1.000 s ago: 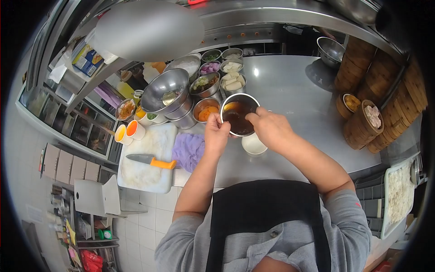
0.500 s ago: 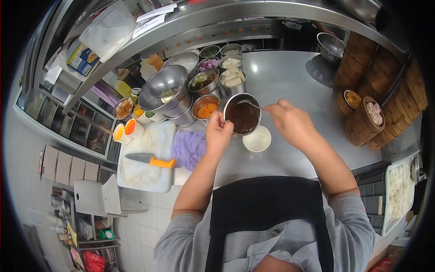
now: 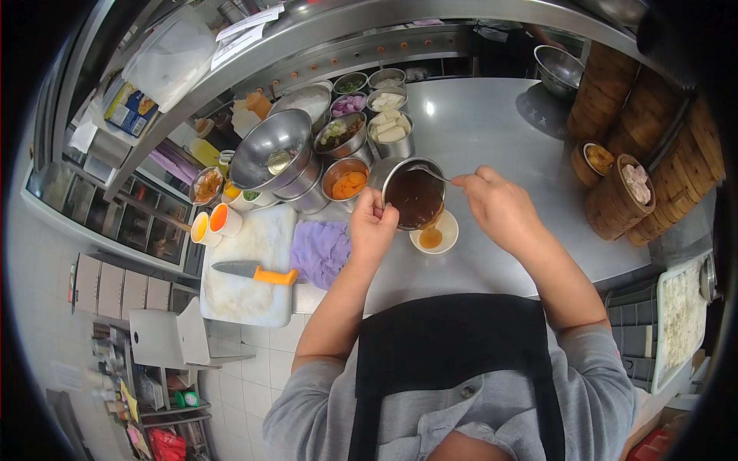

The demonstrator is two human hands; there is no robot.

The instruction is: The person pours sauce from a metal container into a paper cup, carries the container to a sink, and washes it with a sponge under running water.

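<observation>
My left hand (image 3: pixel 374 229) grips the rim of a round metal container (image 3: pixel 390 170) that holds dark brown sauce (image 3: pixel 415 197). The container is tilted toward me, and brown liquid runs over its lip into a small white bowl (image 3: pixel 451 234) just below. Some of the liquid has pooled in that bowl. Pinched in my right hand (image 3: pixel 500 206) is the handle of a metal spoon (image 3: pixel 433 175), whose head dips into the sauce at the container's far side; its exact shape is partly hidden.
Metal containers of carrots (image 3: pixel 349 184), white blocks (image 3: pixel 390 127) and other ingredients stand left of centre. A large steel bowl (image 3: pixel 265 146) sits beside them. An orange-handled knife (image 3: pixel 274 276) lies on a white cutting board (image 3: pixel 231 301), near a purple cloth (image 3: pixel 321 252). Bamboo steamers (image 3: pixel 615 206) are stacked right.
The metal container has tipped further toward me, and brown liquid now flows into the white bowl, which held none before. Both hands keep their holds.
</observation>
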